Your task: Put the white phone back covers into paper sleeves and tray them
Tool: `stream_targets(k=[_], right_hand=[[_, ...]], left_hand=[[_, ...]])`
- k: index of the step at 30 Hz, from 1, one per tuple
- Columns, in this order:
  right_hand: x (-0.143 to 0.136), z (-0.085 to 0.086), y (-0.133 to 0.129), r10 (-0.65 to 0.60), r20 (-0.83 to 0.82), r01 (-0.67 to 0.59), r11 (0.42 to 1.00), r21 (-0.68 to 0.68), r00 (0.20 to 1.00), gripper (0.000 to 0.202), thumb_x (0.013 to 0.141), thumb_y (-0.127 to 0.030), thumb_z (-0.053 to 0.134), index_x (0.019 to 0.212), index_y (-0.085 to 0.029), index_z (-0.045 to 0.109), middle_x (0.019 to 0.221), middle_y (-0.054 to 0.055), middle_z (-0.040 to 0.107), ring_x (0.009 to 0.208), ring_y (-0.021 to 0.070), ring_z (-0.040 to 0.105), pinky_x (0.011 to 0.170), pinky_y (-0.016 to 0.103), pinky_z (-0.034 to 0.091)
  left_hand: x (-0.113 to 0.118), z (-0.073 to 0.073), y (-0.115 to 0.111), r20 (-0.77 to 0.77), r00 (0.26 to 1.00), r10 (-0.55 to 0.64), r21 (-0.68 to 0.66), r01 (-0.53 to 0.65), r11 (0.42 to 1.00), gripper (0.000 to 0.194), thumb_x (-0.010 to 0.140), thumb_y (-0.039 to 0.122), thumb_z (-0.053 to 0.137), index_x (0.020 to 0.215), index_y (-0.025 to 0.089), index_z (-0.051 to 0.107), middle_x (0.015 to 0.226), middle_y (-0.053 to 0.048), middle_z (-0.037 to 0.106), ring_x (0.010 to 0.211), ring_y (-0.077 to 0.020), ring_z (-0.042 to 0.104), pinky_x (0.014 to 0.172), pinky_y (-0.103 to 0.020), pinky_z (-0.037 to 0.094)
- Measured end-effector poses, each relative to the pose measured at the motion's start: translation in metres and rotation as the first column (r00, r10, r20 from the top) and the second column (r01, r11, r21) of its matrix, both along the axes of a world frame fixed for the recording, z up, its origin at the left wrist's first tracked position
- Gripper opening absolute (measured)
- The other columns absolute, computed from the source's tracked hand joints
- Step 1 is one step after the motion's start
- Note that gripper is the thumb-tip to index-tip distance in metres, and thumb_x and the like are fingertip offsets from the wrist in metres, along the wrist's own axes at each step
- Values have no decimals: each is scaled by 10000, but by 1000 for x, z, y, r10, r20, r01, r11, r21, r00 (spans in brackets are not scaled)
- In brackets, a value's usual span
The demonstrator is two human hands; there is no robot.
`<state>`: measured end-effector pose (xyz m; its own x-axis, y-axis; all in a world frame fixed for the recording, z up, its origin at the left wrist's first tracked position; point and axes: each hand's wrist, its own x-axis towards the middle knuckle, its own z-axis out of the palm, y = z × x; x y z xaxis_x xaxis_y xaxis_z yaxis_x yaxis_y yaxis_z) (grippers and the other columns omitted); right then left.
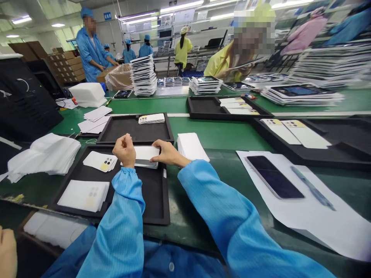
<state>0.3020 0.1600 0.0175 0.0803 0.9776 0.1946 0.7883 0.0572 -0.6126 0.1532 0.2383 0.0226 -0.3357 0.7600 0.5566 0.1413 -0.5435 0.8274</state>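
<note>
In the black tray (155,210) in front of me lies a stack of white phone back panels topped by a white sheet (143,151). My right hand (169,153) grips the right end of that sheet between thumb and fingers. At its left end is my left hand (125,150), fingers curled closed; I cannot make out anything in them. Left of this hand, the same tray holds a fanned stack of white phone back panels (97,160) with a camera cutout. Nearer to me is another stack (79,195), its camera area showing through a thin white sheet.
Beyond my hands is another black tray (121,129). A white paper stack (193,146) lies beside my right wrist. To the right, a dark phone (274,175) and a pen (313,188) rest on paper. Foam sheets (43,156) lie left. Across the bench sits a person in yellow (220,61).
</note>
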Motion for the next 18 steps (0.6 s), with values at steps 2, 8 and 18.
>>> stream_targets(k=[2,8,18], right_hand=[[10,-1,-10,-62,-128,72,995,72,990,495,608,-340,822,1007,-165,588,1000,52,662,936,220,613,809,337,467],[17,-5,-28,-86,-762,320,933,164,641,530,513,-407,861,907,-185,584,942,53,659,920,217,619,789,360,484],[-24,-11,-27,18,-837,228,959,169,547,527,542,-491,850,878,-199,569,935,81,685,904,233,643,758,379,539]], left_hand=[[-2,3,-2,23,999,33,32,-34,999,365,829,437,569,594,159,594,519,10,579,490,-81,515,540,-211,410],[9,-1,-12,141,932,-335,-137,353,925,486,717,594,680,549,158,548,502,26,535,461,-65,475,490,-207,385],[30,-2,-35,612,449,-651,-174,880,443,673,556,554,830,1052,142,636,1302,-173,612,1126,-337,627,788,-386,580]])
